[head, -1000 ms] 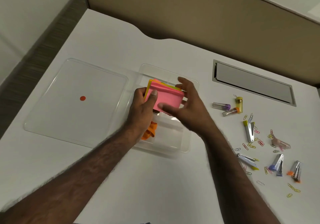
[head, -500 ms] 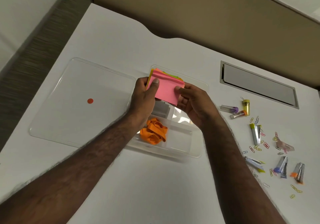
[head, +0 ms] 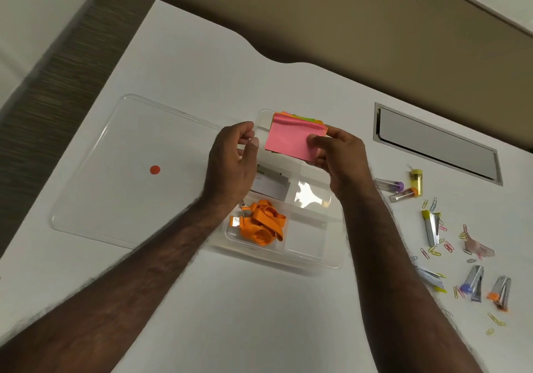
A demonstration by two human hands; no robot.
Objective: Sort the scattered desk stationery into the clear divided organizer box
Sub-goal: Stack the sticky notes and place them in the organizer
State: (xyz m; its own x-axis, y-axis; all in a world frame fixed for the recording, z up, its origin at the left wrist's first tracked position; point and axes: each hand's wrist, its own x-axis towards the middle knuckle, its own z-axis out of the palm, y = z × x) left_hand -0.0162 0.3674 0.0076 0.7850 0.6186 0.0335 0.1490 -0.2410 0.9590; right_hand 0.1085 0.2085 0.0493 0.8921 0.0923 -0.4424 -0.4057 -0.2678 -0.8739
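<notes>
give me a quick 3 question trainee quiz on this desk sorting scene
1. True or false: the left hand grips the stack of pink, orange and green sticky notes.
2. Which compartment of the clear plastic divided organizer box holds the coiled orange lanyard? A near left, B far right, C near right.
3. Fill in: the coloured paper clips lie scattered on the white desk to the box's ____.

Key: 1 false, the right hand pinches it. 2 A. 3 right.

print on the white card [head: 269, 185] is too blurred to read.
</notes>
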